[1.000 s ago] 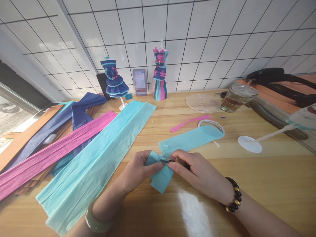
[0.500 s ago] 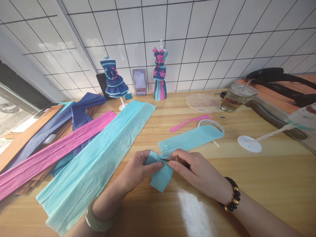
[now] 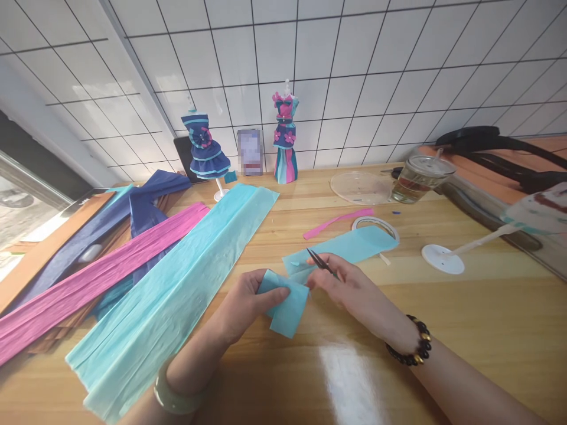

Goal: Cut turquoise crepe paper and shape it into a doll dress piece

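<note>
My left hand (image 3: pixel 254 301) pinches a small folded piece of light blue crepe paper (image 3: pixel 292 304), its thumb on top and one end hanging down. My right hand (image 3: pixel 349 289) holds small dark scissors (image 3: pixel 319 261), or a similar two-pronged tool, with slim points aimed up and left. The handles are mostly covered by the fingers. Its fingertips are close to the paper's right edge; whether they touch it I cannot tell. Just behind both hands lies a longer light blue strip (image 3: pixel 354 245), partly over a white tape roll (image 3: pixel 376 221).
Long light blue crepe paper (image 3: pixel 186 283) and a pink strip (image 3: pixel 110 254) spread across the left. Two dressed miniature mannequins, one in blue (image 3: pixel 204 147) and one multicoloured (image 3: pixel 286 139), stand behind. A drink cup (image 3: pixel 420 180) and a fallen stand (image 3: pixel 443 258) are at right.
My right hand has drawn back slightly, and the dark tool's points have swung from the paper to up and left. The piece in my left hand now lies flatter.
</note>
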Tool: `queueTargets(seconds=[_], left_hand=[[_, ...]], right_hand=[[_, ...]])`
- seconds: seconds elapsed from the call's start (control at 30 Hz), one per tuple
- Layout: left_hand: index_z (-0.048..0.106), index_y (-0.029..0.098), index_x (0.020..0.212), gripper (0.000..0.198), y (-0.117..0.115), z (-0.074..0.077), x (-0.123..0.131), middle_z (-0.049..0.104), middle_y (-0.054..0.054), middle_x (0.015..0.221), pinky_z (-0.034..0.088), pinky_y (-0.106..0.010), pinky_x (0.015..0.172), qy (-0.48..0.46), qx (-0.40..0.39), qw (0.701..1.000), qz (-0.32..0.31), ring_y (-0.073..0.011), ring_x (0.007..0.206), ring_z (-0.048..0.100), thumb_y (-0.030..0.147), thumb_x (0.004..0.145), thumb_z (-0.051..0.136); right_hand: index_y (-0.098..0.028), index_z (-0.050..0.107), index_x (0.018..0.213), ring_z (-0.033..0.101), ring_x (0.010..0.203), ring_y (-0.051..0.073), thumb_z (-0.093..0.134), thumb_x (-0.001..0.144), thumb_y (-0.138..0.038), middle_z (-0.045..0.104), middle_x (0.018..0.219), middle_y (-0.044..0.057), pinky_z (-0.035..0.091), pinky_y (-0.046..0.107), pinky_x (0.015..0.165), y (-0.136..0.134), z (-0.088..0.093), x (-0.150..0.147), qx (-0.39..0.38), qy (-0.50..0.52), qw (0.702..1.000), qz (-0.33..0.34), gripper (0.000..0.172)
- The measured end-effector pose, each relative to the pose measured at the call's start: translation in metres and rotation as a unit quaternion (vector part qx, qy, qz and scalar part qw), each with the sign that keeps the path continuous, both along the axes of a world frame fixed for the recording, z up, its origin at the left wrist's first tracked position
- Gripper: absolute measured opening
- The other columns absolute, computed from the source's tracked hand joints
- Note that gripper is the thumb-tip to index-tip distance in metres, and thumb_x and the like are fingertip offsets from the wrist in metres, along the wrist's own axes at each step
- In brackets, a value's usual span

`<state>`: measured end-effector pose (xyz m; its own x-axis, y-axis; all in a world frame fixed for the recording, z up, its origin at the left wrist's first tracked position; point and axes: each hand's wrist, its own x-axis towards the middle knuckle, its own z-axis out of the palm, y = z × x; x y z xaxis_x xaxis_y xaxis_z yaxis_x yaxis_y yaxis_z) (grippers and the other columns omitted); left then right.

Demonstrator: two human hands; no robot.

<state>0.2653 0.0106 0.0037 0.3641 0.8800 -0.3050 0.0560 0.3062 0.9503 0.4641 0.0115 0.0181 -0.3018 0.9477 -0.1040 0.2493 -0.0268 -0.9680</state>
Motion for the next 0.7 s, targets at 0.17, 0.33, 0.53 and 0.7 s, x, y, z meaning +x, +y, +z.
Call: queueTargets(seconds=[0.17,0.33,0.53,0.7], left_hand=[[0.061,0.012,0.076,0.026,0.000,-0.002,0.001,0.062,-0.002,0.066,0.042,-0.023,0.053,-0.004,-0.007,1.000,-0.012,-0.0122,0.057,0.054,0.037,0.071,0.067],[0.061,0.012,0.074,0.028,0.000,-0.006,0.001,0.061,-0.001,0.064,0.042,-0.021,0.051,-0.004,-0.018,1.000,-0.013,-0.0116,0.056,0.054,0.039,0.071,0.066],[0.061,0.012,0.074,0.032,0.000,-0.005,0.003,0.060,-0.001,0.063,0.041,-0.021,0.050,0.009,-0.034,0.999,-0.016,-0.0120,0.055,0.054,0.043,0.068,0.068],[0.059,0.013,0.071,0.032,0.000,-0.007,0.001,0.058,0.000,0.061,0.040,-0.022,0.050,0.009,-0.036,0.999,-0.004,-0.0117,0.054,0.052,0.043,0.069,0.067]], right_hand=[[-0.020,0.050,0.101,0.058,0.085,0.016,0.060,0.072,-0.029,0.059,0.082,0.000,0.045,0.030,0.081,-0.004,-0.004,-0.013,0.004,-0.018,1.000,-0.011,0.032],[-0.022,0.048,0.102,0.058,0.083,0.015,0.058,0.071,-0.023,0.056,0.078,-0.002,0.047,0.031,0.078,-0.006,-0.008,-0.017,0.005,-0.009,1.000,-0.028,0.032],[-0.022,0.050,0.099,0.058,0.079,0.015,0.057,0.071,-0.022,0.059,0.081,-0.001,0.049,0.030,0.075,-0.004,-0.009,-0.016,0.007,-0.023,0.999,-0.046,0.029],[-0.020,0.052,0.097,0.058,0.081,0.016,0.054,0.075,-0.025,0.060,0.080,0.000,0.045,0.034,0.081,-0.002,-0.010,-0.012,0.024,-0.012,0.998,-0.050,0.022]])
